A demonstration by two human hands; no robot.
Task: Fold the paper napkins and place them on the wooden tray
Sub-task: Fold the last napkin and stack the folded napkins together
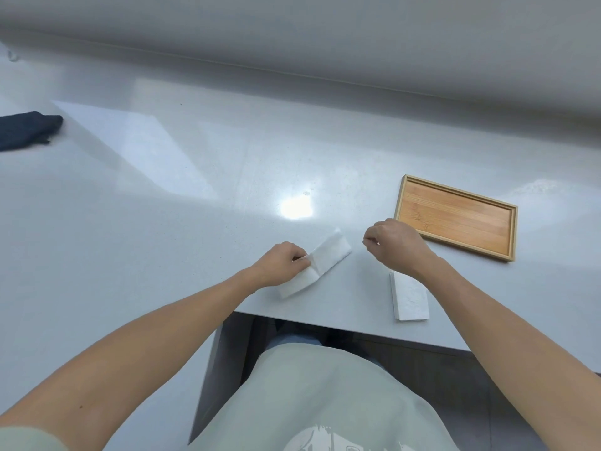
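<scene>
Near desk (162,222) edge: napkin stack (410,299), far end hidden under right wrist. Left hand (280,263) fingers pinch folded napkin (317,263) at its crease. Right hand (395,247) fingers curled, apparently empty. Wooden tray (455,216) behind, bare. Dark cloth (26,130) cut off at far left edge.

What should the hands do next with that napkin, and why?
Probably bring the right hand over to the far end of the napkin and fold it. The left hand pinches only its middle, it lies long on the table, and the wooden tray holds nothing yet.
</scene>
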